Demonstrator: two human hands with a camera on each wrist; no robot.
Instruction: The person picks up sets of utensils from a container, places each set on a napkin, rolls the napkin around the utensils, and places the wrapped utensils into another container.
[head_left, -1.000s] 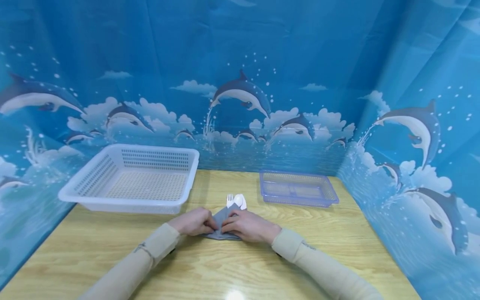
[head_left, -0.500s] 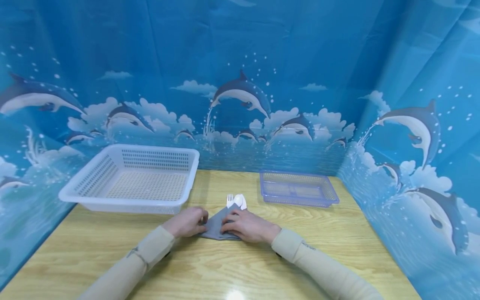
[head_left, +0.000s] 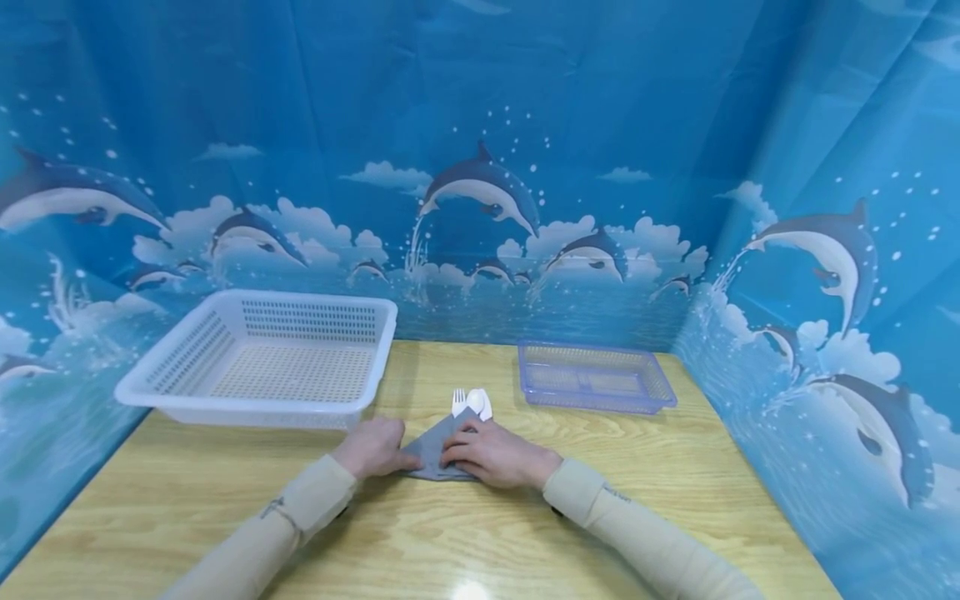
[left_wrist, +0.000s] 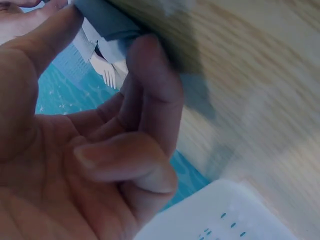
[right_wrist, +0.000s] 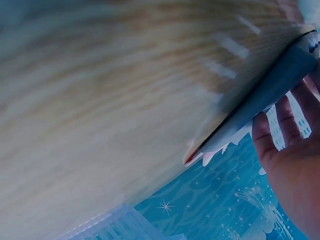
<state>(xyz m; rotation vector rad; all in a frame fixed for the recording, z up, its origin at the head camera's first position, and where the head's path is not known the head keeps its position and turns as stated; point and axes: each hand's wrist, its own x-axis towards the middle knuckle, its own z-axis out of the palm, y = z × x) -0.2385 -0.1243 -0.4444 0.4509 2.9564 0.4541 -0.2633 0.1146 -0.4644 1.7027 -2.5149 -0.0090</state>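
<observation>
A grey cloth napkin [head_left: 429, 450] lies folded on the table, wrapped over the lower part of a white fork [head_left: 459, 400], a white spoon [head_left: 476, 402] and a white knife [head_left: 487, 407]. Only their upper ends stick out at the far side. My left hand [head_left: 372, 448] is at the napkin's left corner, thumb on the cloth and index finger curled at its edge; the left wrist view shows cloth between them. On the right side of the napkin, my right hand [head_left: 491, 454] presses down with its fingertips; in the right wrist view its fingers look fairly straight.
A large white plastic basket [head_left: 262, 407] stands at the back left. Toward the back right sits a smaller, shallow purple basket [head_left: 592, 400]. Behind the wooden table [head_left: 465, 542] hangs a blue dolphin-print curtain [head_left: 360, 100], which also runs along both sides.
My left hand has gone from the middle of the napkin to its left corner, and its thumb now points right onto the cloth. The right hand has stayed almost still.
</observation>
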